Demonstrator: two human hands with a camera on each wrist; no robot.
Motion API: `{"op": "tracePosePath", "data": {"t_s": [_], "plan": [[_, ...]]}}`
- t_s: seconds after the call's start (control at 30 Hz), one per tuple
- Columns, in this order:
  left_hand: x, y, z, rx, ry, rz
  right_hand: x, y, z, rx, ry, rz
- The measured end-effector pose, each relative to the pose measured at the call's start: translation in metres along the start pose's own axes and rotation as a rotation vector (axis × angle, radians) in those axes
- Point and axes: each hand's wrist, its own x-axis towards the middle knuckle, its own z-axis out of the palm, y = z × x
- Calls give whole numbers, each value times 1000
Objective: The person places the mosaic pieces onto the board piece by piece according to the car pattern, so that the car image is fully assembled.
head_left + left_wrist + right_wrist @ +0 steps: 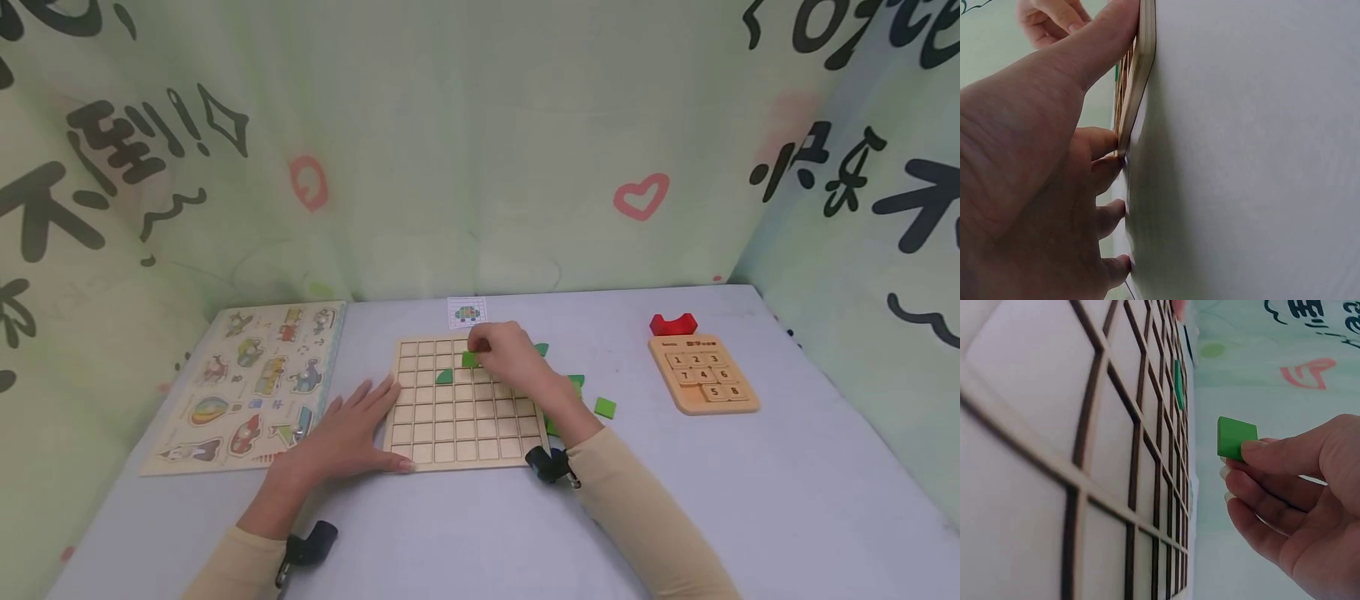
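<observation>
A wooden grid board (435, 433) lies flat on the white table. My left hand (352, 437) rests at its left side, fingers spread and fairly straight, with the thumb on the front corner. My right hand (513, 354) pinches a green square tile (1235, 437) between thumb and fingers. In the right wrist view that tile is apart from the grid. One dark green piece with a rounded corner (445, 377) sits in a cell in the upper part of the board. Right of the board lie several green pieces (605, 407), partly hidden by my right forearm.
A small card with a coloured picture (467, 312) lies behind the board. On the left is a large illustrated sheet (247, 383). To the right stand a wooden number puzzle (705, 375) and a red piece (673, 324). A printed curtain (480, 167) closes off the back.
</observation>
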Motion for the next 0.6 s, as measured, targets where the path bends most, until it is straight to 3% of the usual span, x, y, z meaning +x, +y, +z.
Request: {"op": "tracePosePath", "data": {"t_s": [0.6], "plan": [[-1,1,-1,1,-3,-10,3,-6,19,-96,-111,7]]}}
